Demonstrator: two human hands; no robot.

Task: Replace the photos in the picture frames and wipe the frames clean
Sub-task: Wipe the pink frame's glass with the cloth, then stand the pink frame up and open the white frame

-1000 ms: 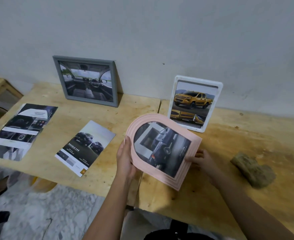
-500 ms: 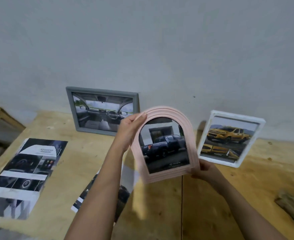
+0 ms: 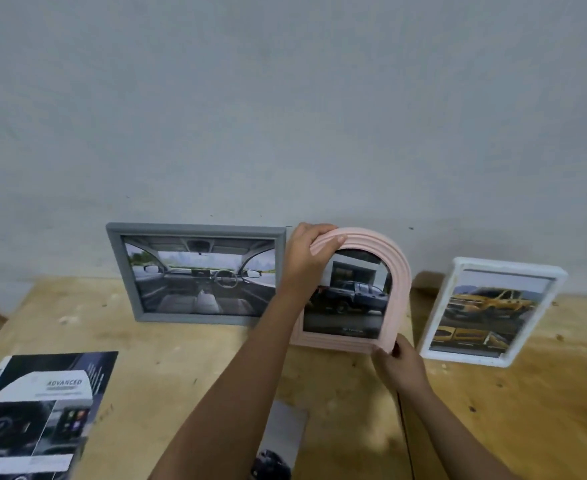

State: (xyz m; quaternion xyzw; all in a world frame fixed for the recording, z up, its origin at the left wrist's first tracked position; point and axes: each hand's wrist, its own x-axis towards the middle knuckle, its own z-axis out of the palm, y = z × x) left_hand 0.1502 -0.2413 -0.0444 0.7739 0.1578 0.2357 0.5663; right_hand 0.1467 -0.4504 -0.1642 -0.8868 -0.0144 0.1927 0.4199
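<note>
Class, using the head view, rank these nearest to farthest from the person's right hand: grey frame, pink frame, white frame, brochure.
1. Pink frame, gripped by the right hand at its lower corner.
2. White frame, just right of it.
3. Grey frame, leaning at the left.
4. Brochure, flat at far left.

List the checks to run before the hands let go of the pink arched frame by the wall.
1. Left hand grips the top of the pink arched frame: ok.
2. Right hand holds its lower right corner: ok.
3. Pickup photo fills the opening: ok.
4. Bottom edge set down on the table: cannot tell.
5. Gap to the white frame: ok.
6. Gap to the grey frame: cannot tell, the left forearm covers it.
</note>
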